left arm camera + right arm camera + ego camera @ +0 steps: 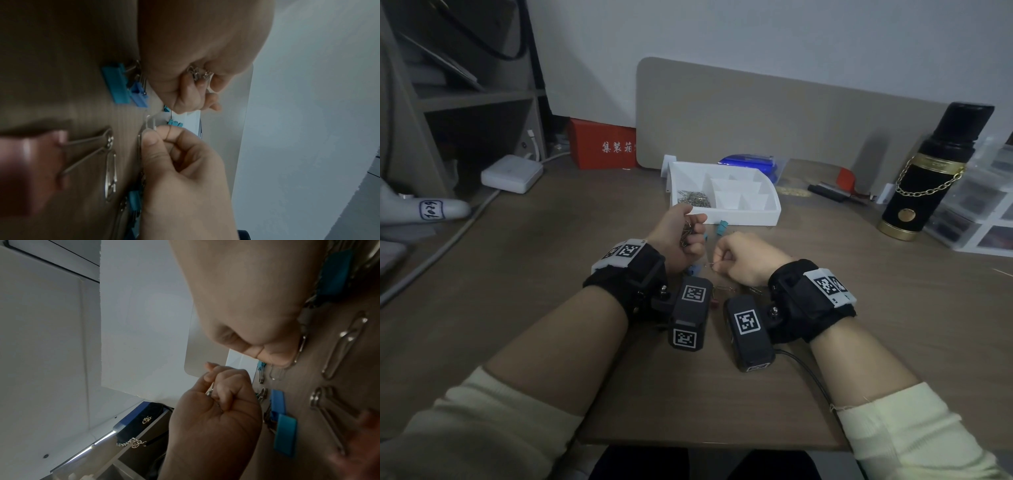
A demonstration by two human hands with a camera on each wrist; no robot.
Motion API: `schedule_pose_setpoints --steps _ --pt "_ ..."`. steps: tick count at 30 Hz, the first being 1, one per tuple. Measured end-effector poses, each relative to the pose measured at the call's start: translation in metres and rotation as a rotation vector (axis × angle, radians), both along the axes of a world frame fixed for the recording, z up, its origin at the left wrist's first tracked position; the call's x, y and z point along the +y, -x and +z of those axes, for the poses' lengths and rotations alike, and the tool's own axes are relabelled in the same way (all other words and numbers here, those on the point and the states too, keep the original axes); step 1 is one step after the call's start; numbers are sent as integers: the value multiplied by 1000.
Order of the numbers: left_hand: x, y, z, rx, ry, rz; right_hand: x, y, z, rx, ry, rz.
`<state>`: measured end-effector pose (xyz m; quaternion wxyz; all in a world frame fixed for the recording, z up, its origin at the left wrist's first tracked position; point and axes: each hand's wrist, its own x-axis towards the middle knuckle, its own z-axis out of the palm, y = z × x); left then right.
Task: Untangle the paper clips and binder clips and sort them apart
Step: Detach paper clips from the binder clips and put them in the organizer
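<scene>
My left hand (688,234) is curled in a fist round a bunch of silver paper clips (199,74), just in front of the white organiser tray (760,214). My right hand (722,260) pinches one paper clip (148,123) between thumb and forefinger, low over the desk. More paper clips (693,198) lie in the tray's left compartment. Between the hands lie blue binder clips (117,84) (285,433), and a teal binder clip (722,228) sits by the tray's front wall. A loose paper clip (345,344) and a pink binder clip (22,162) lie nearer me.
A black and gold flask (928,171) and clear drawers (983,219) stand at the right. A grey divider panel (774,116) rises behind the tray. At the left are a red box (602,144), a white adapter (512,173) and its cable.
</scene>
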<state>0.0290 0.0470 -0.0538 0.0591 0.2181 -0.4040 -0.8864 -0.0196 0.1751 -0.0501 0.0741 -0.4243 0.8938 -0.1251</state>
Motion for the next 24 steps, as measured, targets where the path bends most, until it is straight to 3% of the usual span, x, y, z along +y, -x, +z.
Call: schedule_pose_setpoints --steps 3,6,9,11,16,24 --pt "0 0 0 0 2 -17 1 5 -3 -18 163 -83" --pt "2 1 1 -17 27 -49 2 13 -5 17 462 -186" --pt "7 1 2 -52 129 -109 4 15 -2 30 780 -246" --pt "13 1 1 -79 211 -183 4 12 1 39 887 -244" --pt "20 -2 3 -94 279 -350 5 -2 4 -236 927 -103" --pt "16 0 1 -69 149 -284 7 1 0 -165 801 -47"
